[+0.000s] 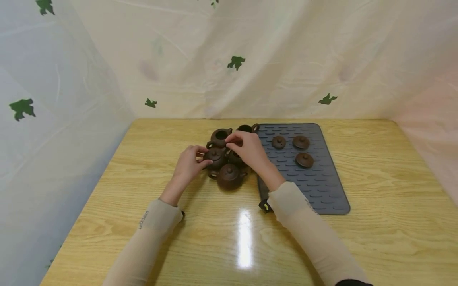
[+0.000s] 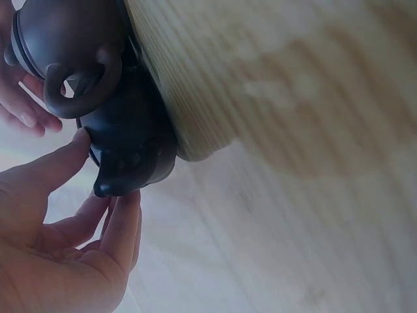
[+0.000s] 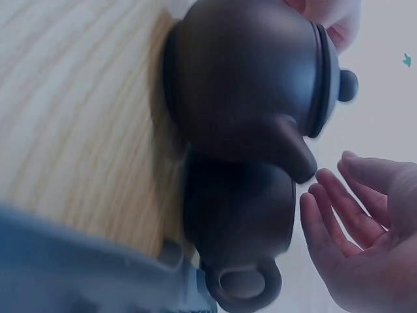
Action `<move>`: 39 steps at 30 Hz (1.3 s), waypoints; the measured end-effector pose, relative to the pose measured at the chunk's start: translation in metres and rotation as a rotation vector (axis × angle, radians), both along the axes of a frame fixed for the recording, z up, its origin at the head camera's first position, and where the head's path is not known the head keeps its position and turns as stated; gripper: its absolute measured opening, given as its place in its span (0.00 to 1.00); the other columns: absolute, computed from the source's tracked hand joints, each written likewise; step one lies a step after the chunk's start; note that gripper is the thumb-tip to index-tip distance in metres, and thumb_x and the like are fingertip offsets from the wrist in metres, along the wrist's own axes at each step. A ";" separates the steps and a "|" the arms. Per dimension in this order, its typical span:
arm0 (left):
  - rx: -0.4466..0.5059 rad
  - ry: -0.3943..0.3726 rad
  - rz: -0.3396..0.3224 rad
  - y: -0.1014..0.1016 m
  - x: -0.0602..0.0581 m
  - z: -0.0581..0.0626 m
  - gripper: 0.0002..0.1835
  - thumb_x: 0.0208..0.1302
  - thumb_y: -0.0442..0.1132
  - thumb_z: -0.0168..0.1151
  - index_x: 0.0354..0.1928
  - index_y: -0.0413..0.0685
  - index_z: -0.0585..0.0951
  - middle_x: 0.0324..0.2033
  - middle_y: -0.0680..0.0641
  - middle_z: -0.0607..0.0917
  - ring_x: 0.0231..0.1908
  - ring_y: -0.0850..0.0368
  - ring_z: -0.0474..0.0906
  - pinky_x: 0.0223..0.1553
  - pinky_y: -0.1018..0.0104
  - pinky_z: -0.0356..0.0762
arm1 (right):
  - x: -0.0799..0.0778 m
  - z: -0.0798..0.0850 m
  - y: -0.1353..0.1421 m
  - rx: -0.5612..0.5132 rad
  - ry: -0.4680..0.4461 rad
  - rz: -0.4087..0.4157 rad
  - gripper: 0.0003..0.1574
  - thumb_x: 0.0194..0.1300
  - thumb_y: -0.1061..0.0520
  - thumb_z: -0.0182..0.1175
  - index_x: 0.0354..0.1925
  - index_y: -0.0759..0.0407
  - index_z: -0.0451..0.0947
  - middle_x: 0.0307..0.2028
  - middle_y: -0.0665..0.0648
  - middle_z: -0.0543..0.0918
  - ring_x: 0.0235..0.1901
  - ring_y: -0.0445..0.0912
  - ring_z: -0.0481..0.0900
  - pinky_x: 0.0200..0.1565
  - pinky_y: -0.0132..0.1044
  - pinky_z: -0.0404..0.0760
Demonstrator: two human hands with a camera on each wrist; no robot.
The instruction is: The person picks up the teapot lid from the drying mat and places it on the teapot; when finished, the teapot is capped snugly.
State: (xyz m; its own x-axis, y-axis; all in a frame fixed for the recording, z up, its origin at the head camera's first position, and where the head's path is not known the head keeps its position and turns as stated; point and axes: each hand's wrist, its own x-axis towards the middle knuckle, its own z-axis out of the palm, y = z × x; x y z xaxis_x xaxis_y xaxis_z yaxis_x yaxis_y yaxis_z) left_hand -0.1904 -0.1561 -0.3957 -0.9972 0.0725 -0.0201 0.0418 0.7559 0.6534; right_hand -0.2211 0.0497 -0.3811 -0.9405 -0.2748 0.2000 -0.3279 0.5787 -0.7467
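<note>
My left hand (image 1: pixel 188 163) holds a small dark brown lidded teapot (image 1: pixel 216 159), thumb on one side and fingers on the other. The left wrist view shows the thumb and fingertips against the dark pot (image 2: pixel 127 120). Over the cluster, my right hand (image 1: pixel 249 150) hovers with bent, relaxed fingers; the right wrist view shows nothing between its fingers (image 3: pixel 345 215). Closest to me stands another lidded teapot (image 1: pixel 229 179). Behind are a lidless teapot (image 1: pixel 216 140) and a second lidless one (image 1: pixel 245 128). A further pot (image 1: pixel 234 158) is partly hidden under the right hand.
A grey ridged mat (image 1: pixel 286 182) lies right of the pots on the wooden table (image 1: pixel 200 246). On it rest three loose lids: a small one (image 1: pixel 279 142), a wider one (image 1: pixel 301 142) and another (image 1: pixel 304 160). A pale curtain (image 1: pixel 272 79) hangs behind the table.
</note>
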 end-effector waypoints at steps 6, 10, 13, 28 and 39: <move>0.007 -0.001 0.004 0.001 -0.001 -0.001 0.22 0.64 0.39 0.68 0.58 0.40 0.78 0.56 0.38 0.77 0.55 0.44 0.80 0.53 0.57 0.85 | -0.002 0.003 0.017 -0.037 -0.002 -0.022 0.12 0.69 0.54 0.64 0.48 0.56 0.84 0.46 0.55 0.88 0.46 0.49 0.85 0.49 0.45 0.85; 0.015 -0.013 0.007 0.000 -0.001 0.000 0.22 0.65 0.40 0.68 0.58 0.40 0.78 0.57 0.38 0.77 0.55 0.44 0.80 0.53 0.57 0.85 | -0.001 0.004 0.028 -0.052 0.002 -0.025 0.13 0.69 0.53 0.63 0.49 0.57 0.83 0.46 0.56 0.88 0.46 0.50 0.84 0.49 0.47 0.84; 0.016 -0.008 0.007 0.000 -0.001 0.000 0.21 0.65 0.40 0.68 0.57 0.40 0.79 0.57 0.38 0.77 0.54 0.44 0.80 0.53 0.57 0.85 | 0.000 0.006 0.037 -0.060 0.008 -0.039 0.13 0.69 0.53 0.63 0.49 0.57 0.83 0.46 0.56 0.88 0.47 0.50 0.85 0.49 0.47 0.85; 0.058 0.075 -0.024 -0.003 -0.003 0.012 0.18 0.66 0.38 0.67 0.55 0.40 0.80 0.56 0.40 0.80 0.56 0.43 0.79 0.54 0.56 0.84 | 0.002 0.010 0.077 -0.079 0.042 -0.109 0.15 0.70 0.53 0.63 0.50 0.60 0.83 0.48 0.60 0.87 0.47 0.53 0.85 0.53 0.49 0.84; 0.108 0.120 -0.049 0.008 -0.008 0.025 0.19 0.65 0.37 0.68 0.55 0.38 0.80 0.53 0.40 0.82 0.54 0.45 0.81 0.53 0.57 0.85 | 0.002 0.010 0.099 -0.080 0.041 -0.162 0.14 0.70 0.53 0.63 0.50 0.58 0.83 0.48 0.61 0.87 0.49 0.54 0.84 0.54 0.50 0.84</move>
State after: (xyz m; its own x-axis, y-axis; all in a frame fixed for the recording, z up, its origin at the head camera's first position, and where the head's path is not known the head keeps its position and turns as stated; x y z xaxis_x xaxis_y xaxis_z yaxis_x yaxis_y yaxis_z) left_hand -0.1980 -0.1482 -0.3710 -0.9872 0.1162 0.1091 0.1591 0.6770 0.7186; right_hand -0.2186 0.1484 -0.3712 -0.9618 -0.1019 0.2541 -0.2661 0.5661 -0.7802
